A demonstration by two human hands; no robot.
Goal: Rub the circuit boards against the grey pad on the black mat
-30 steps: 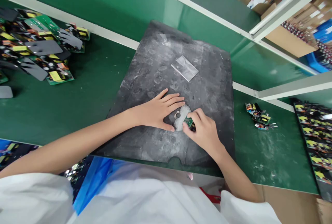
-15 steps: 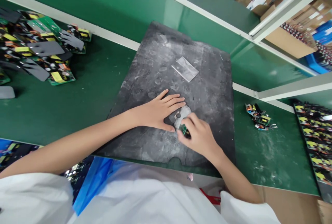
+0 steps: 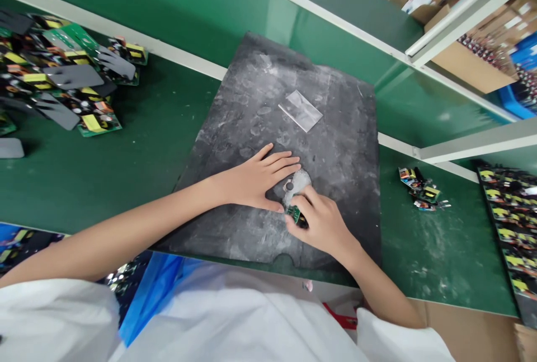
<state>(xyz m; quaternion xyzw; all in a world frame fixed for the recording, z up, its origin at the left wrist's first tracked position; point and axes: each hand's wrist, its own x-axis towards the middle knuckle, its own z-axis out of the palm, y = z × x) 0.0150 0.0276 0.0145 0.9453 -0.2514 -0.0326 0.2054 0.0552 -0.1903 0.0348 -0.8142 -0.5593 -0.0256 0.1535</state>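
My left hand (image 3: 262,180) lies flat on the dark board (image 3: 247,239), fingers spread, its thumb and fingertips around the left side of a worn grey patch (image 3: 299,182) with a small dark round spot. My right hand (image 3: 321,219) is closed on a small green circuit board (image 3: 295,214) at the lower edge of that patch. Thumb and bent index finger grip it; the palm and other fingers hide most of it. Farther up the dark board rests a flat, clear-grey rectangular plate (image 3: 301,111), apart from both hands.
A heap of circuit boards with grey metal plates (image 3: 73,76) lies on the green bench (image 3: 168,110) at left. A few more boards (image 3: 423,188) sit at right, beside a black tray (image 3: 509,227) full of boards. A white rail (image 3: 314,12) crosses behind.
My right hand has shifted very slightly, and a little more of the green circuit board shows between its fingers. The left hand stays in place. The view has moved a touch.
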